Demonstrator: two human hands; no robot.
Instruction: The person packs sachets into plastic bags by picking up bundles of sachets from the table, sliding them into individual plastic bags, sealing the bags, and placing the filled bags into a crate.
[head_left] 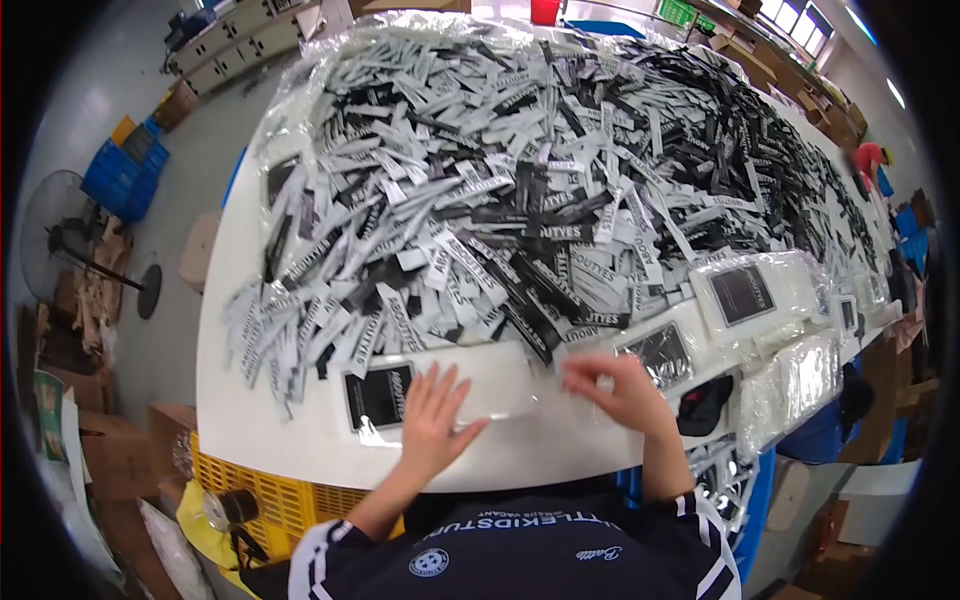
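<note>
My left hand (433,420) lies with its fingers spread on a clear plastic bag (495,385), which holds white material and a black printed card (380,397) at its left end. To the right, my right hand (615,388) is raised a little, thumb and forefinger pressed together near the bag's right end; what they pinch, if anything, is too small to tell. Just beyond both hands begins a large heap of black and white printed strips (540,230). Another filled bag (660,355) with a black card sits right of my right hand.
More filled bags (755,295) are piled at the right of the white table (290,450). A black object (705,405) lies near the right front edge. A yellow crate (310,500) stands below the front edge, a fan (70,240) at the left. A person in red (868,160) is far right.
</note>
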